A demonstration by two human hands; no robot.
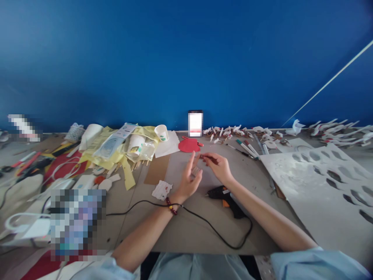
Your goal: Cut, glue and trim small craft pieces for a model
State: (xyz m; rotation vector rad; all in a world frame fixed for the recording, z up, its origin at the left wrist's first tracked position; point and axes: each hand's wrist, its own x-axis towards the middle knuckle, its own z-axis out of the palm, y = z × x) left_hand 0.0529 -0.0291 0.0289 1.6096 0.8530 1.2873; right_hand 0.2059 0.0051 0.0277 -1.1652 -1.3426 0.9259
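Note:
My left hand (190, 182) is raised over the middle of the table with its fingers apart; a bead bracelet circles the wrist. Close to its fingertips, my right hand (218, 166) is closed in a pinch. What it pinches is too small to make out. Below the right forearm lies a black glue gun (230, 199), its nozzle pointing left and its black cord running under my left wrist. Beyond the hands is a red piece (189, 145) with a red-handled tool on it. A crumpled white scrap of paper (162, 190) lies left of my left hand.
Several small white birds (230, 130) line the back edge by a lit phone (195, 123). A white sheet with cut-outs (314, 194) covers the right side, beside several markers (244, 147). Paper cups (161, 133), yellow packaging (129, 171) and a brown card (157, 169) lie left.

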